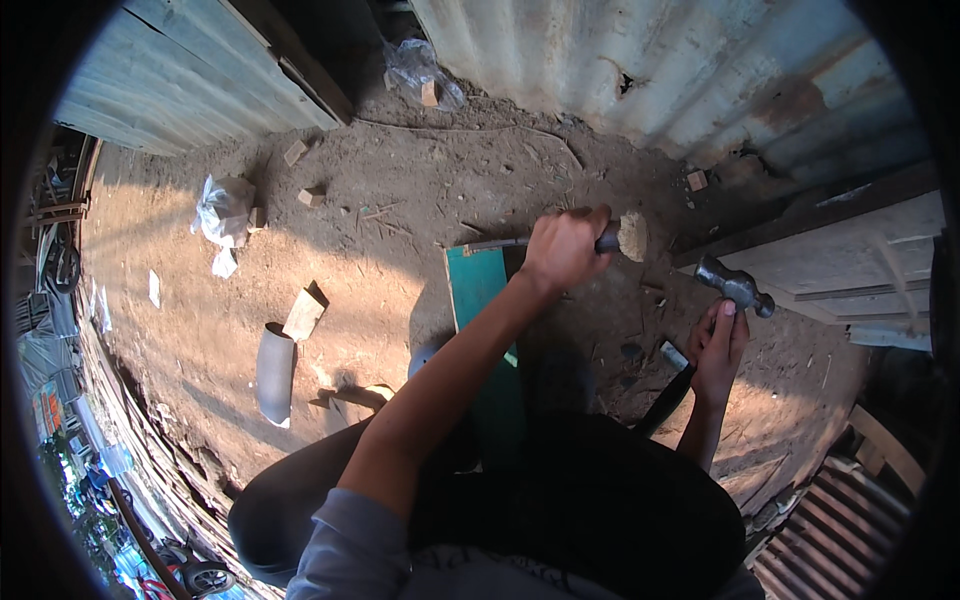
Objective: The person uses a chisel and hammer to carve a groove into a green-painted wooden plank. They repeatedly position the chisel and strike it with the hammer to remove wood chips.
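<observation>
My left hand [560, 255] is closed around a tool [607, 238] with a dark shaft and a rough, beige end to the right; its thin blade [485, 246] reaches left over the top edge of a green board [475, 300]. The board runs down between my legs. At the right, my right hand [720, 355] grips a hammer, its fingers just below the steel head [735, 287] and the dark handle slanting down to the left.
Corrugated metal sheets [620, 60] and a pale panel [860, 260] border the dirt ground [370, 260]. A plastic bag [225, 210], wood offcuts [305, 315], a grey curved piece [275, 375] and several small blocks lie about. Long sticks [150, 460] line the left; slatted wood is bottom right.
</observation>
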The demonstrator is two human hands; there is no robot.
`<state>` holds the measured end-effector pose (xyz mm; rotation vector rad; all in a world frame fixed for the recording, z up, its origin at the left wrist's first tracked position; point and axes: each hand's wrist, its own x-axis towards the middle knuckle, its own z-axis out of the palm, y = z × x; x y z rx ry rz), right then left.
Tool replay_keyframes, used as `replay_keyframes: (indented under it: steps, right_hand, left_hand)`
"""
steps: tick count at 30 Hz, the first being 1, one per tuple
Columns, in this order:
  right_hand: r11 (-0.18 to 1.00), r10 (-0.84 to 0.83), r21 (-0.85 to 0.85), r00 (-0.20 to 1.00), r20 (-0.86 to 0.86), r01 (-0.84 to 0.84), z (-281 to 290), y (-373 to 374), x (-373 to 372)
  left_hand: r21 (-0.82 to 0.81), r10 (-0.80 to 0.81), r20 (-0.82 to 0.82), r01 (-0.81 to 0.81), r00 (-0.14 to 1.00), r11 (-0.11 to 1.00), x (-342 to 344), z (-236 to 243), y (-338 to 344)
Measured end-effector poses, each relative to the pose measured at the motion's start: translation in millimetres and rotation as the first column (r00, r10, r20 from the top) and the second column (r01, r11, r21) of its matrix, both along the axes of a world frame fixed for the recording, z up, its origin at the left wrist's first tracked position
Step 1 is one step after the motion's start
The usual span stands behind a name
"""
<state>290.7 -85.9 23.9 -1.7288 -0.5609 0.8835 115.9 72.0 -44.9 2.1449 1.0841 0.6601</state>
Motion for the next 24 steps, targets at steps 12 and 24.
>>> replay_keyframes:
  steps: [12,24]
  right_hand:
    - [1.000,0.010,0.008,1.000,-0.004,-0.010,-5.2,-2.6,1.7]
    - [1.000,0.019,0.006,0.999,-0.041,-0.019,0.5,-1.9,-0.9]
  left_hand:
    - [-0.028,-0.050,-0.041,0.049,0.998,0.998,-6.2,4.5,1.6]
    - [0.006,-0.001,0.013,0.001,1.000,1.000,-5.5,1.9,-1.5]
